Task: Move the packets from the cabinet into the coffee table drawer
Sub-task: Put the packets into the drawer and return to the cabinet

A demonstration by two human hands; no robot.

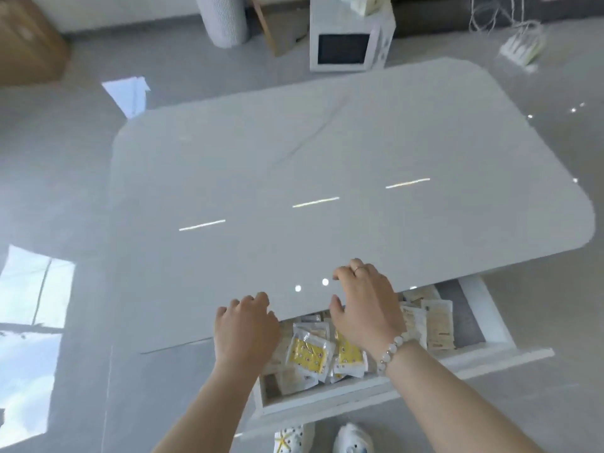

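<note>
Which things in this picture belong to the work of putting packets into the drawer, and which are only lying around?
For the job: packets, open drawer, coffee table, left hand, right hand.

Lying about: microwave, power strip, cardboard box, grey cylinder.

**Open drawer under worktop, two grips above**

- Glossy white rounded-rectangle worktop.
- White drawer, open beneath the worktop's near edge.
- Heap of small yellow-printed and beige packets, lying in the drawer.
- Left grip, fingers loosely curled at the worktop edge.
- Right grip, pale bead bracelet at the wrist, above the packets, nothing visibly held.
</note>
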